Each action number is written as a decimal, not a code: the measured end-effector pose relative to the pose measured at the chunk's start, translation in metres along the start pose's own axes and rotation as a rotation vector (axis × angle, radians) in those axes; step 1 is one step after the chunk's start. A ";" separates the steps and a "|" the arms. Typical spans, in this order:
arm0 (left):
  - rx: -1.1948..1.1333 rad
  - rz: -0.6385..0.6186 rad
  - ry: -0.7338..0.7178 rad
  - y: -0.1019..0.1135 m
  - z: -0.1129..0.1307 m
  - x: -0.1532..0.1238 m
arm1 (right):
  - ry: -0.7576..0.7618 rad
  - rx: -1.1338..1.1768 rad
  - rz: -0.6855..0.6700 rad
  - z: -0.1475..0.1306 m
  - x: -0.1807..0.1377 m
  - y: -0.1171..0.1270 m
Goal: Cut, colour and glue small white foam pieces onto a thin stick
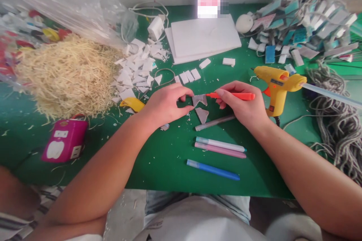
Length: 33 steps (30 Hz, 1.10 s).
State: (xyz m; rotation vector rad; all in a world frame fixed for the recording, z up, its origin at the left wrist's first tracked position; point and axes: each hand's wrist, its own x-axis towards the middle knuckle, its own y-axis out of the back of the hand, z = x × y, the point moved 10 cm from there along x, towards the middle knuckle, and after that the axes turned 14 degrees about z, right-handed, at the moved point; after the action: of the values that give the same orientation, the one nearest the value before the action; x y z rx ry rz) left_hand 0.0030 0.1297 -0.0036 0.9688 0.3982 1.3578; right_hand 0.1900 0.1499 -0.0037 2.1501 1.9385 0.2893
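Observation:
My right hand [240, 101] is closed around an orange marker pen [245, 96], its tip pointing left at the right edge of a small grey-coloured piece with a notched lower edge [199, 100]. The curled thumb and index finger of my left hand [169, 101] are at the left edge of that piece, steadying it on the table. Just below lies a grey triangular offcut [202, 115]. A grey capped pen [213, 123] lies partly under my right hand. Nearer me are a white pen with teal ends [222, 144], a pink pen [222, 150] and a blue pen [215, 170].
Yellow glue gun [277, 86] stands at right, beside grey yarn [342, 120]. White boards [205, 39] lie at the back, white scraps [135, 69] and straw-like shreds [70, 75] to the left. A magenta box [65, 140] sits front left; another person's arm [17, 196] is at lower left.

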 end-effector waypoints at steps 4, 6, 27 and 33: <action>0.021 -0.011 -0.007 -0.001 0.000 0.000 | 0.010 -0.023 0.013 -0.001 0.000 0.000; 0.022 -0.014 0.001 -0.001 0.000 0.001 | 0.019 -0.039 0.015 -0.002 -0.001 0.000; 0.009 -0.023 0.011 -0.002 -0.001 0.001 | 0.022 -0.065 0.008 -0.002 -0.002 -0.002; 0.015 -0.022 0.007 -0.002 0.000 0.001 | 0.023 -0.060 0.013 -0.004 -0.001 -0.002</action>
State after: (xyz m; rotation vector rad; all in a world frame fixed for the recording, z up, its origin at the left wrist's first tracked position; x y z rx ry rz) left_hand 0.0044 0.1307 -0.0047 0.9696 0.4236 1.3398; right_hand 0.1868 0.1492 -0.0001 2.1309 1.9039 0.3718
